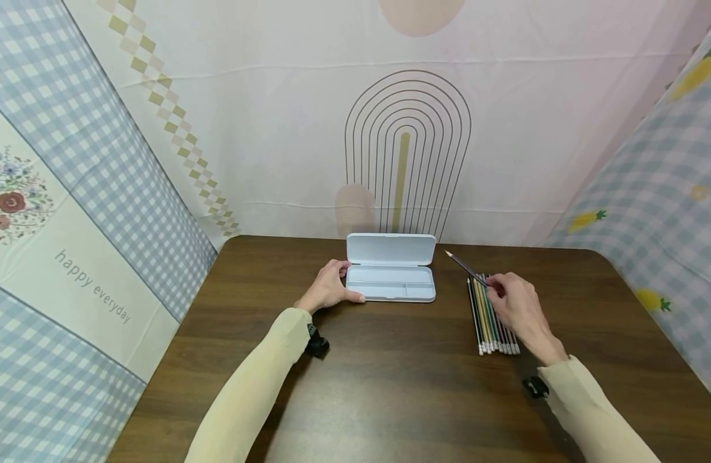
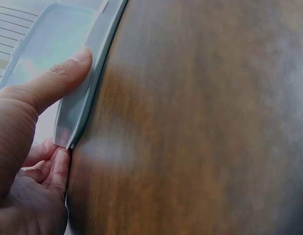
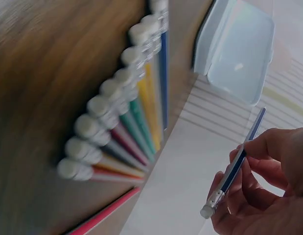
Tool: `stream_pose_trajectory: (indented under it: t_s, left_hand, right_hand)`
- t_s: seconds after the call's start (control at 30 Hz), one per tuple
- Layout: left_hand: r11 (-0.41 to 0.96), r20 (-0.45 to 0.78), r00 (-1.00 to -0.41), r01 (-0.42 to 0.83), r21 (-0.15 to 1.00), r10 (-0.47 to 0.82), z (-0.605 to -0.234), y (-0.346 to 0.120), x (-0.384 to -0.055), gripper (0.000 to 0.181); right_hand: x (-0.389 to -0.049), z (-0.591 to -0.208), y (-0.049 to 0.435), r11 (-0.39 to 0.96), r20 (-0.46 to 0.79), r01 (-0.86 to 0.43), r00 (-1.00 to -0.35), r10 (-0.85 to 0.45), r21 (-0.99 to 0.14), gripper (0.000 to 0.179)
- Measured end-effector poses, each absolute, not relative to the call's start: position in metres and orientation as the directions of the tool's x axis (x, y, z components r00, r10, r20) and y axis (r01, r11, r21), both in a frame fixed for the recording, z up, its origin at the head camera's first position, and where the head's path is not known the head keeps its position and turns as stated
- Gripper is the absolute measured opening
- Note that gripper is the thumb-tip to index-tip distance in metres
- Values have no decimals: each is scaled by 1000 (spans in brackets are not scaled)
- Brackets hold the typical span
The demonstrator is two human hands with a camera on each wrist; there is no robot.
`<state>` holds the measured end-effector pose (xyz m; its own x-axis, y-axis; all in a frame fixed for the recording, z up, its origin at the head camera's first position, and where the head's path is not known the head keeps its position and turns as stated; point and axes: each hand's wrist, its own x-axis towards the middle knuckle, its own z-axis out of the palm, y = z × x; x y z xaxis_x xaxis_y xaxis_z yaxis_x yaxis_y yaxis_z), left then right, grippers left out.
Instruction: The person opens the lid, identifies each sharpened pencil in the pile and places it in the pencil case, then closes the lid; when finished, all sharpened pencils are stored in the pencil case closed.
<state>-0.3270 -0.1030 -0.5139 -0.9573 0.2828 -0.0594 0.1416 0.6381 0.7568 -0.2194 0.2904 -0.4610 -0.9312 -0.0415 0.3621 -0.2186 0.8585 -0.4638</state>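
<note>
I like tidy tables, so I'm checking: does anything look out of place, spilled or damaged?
Perhaps one thing: in the right wrist view, a red pencil-like item lies slightly apart from the row of pencils, partly cut off by the frame. I see nothing spilled or damaged; the open case sits on the table.

One left hand [image 1: 329, 287] and one right hand [image 1: 518, 308] are showing. One pencil [image 3: 232, 174] is being held; at least ten other pencils [image 1: 487, 315] are lying together. One case [image 1: 390, 273] is sitting on one table [image 1: 390, 373].
</note>
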Motion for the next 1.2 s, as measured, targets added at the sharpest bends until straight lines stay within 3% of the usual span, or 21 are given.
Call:
stream_pose_trajectory:
  t_s: [0.63, 1.2]
  left_hand:
    - [643, -61, -956, 144, 752, 286, -514, -103, -327, 98]
    - [641, -59, -957, 144, 754, 284, -512, -103, -327, 98]
  right_hand:
    - [-239, -453, 255, 806, 362, -356, -912, -190, -473, 17]
    - [-279, -460, 214, 780, 342, -462, -878, -335, -422, 16]
